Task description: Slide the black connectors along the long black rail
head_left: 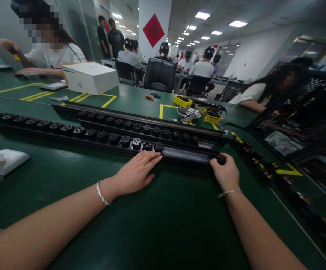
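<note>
A long black power strip rail (67,137) with a row of sockets lies across the green table (163,225). My left hand (136,173) lies flat with fingers stretched out, fingertips touching the rail beside its last socket. At the rail's right end, my right hand (226,173) is curled around the end cap, just past a smooth black cover section (187,154). A second similar rail (140,122) lies parallel just behind the first.
A white box (91,77) stands at the back left. A metal bowl (189,112) and yellow trays (182,100) sit mid-table. More strips (264,168) run down the right side. A white pad (11,159) lies left. Other people sit around the tables.
</note>
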Available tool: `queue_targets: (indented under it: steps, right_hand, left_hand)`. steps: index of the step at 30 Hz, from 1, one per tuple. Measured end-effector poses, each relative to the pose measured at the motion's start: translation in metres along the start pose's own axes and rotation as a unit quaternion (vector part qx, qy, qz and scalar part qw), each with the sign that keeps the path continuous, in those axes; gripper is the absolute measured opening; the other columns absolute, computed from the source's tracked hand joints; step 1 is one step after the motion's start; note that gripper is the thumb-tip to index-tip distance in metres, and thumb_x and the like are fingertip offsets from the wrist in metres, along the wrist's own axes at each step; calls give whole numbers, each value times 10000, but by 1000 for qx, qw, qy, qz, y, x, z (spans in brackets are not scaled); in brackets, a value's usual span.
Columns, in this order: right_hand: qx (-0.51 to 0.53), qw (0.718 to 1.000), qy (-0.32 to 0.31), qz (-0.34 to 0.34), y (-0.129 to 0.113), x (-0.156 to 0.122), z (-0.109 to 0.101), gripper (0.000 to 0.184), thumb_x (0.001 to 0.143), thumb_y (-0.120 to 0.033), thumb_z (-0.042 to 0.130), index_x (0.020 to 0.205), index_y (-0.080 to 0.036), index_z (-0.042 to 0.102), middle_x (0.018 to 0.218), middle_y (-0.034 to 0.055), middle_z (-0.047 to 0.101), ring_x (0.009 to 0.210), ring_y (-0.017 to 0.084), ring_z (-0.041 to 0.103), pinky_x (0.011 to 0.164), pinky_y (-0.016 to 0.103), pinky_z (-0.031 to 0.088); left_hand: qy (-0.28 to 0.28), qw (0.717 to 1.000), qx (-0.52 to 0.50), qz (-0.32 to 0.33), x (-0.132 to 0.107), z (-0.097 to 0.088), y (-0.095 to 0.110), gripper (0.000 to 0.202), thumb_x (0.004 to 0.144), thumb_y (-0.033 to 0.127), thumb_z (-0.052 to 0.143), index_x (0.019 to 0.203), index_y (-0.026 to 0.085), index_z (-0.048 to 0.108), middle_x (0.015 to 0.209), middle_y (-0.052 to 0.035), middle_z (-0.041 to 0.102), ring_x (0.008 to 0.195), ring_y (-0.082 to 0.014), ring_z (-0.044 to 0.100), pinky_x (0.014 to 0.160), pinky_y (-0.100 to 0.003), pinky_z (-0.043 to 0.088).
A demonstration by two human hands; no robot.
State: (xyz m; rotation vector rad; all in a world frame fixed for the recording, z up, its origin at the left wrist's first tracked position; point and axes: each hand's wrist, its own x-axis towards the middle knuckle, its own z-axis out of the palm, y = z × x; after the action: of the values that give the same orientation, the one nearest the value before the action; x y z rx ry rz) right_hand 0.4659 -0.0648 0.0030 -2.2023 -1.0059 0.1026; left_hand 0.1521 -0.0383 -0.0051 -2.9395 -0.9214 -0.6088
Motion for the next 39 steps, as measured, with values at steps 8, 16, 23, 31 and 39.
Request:
queue_targets:
  steps: [8, 16, 23, 31, 39]
  right_hand:
    - [11, 1000, 15, -2, 2, 0, 3, 531, 676, -408, 553, 1154, -177, 580, 1054, 102, 633, 920, 248, 582, 835, 384, 450]
    - [45, 998, 39, -26, 8, 4, 7, 487, 656, -392, 580, 1093, -178, 595, 1020, 95, 635, 890, 231, 578, 842, 385, 446]
    - [65, 996, 53, -29, 8, 4, 10, 469, 661, -356, 583, 1091, -168, 584, 1005, 83, 636, 880, 206, 577, 863, 363, 435]
    - [61, 997, 43, -36, 8, 0, 4, 485, 680, -388, 571, 1124, -193, 568, 1035, 71, 638, 906, 202, 582, 854, 348, 438]
    - [60, 997, 27, -50, 11, 2, 6, 479, 700, -394, 534, 1138, -202, 557, 1046, 65, 629, 919, 202, 579, 848, 341, 440]
  left_hand:
    - [-4, 1000, 1, 2, 0, 0, 0, 615, 852, 253, 500, 1422, 177, 281, 1441, -105, 375, 1344, -244, 315, 1124, -436, 263]
    - [-18, 1000, 8, 6, -1, 0, -3, 605, 866, 274, 483, 1426, 189, 272, 1485, -90, 320, 1377, -240, 259, 1141, -444, 223]
    - [-40, 999, 4, 6, -5, -3, -3, 585, 874, 289, 472, 1417, 166, 289, 1506, -96, 284, 1401, -242, 198, 1148, -444, 201]
    - [-17, 1000, -11, 12, -8, 3, -1, 588, 860, 287, 495, 1406, 168, 313, 1505, -84, 294, 1407, -233, 182, 1144, -416, 243]
    - [-28, 999, -17, 9, -3, -11, 1, 566, 865, 306, 503, 1396, 193, 340, 1503, -72, 302, 1405, -237, 194, 1134, -421, 269]
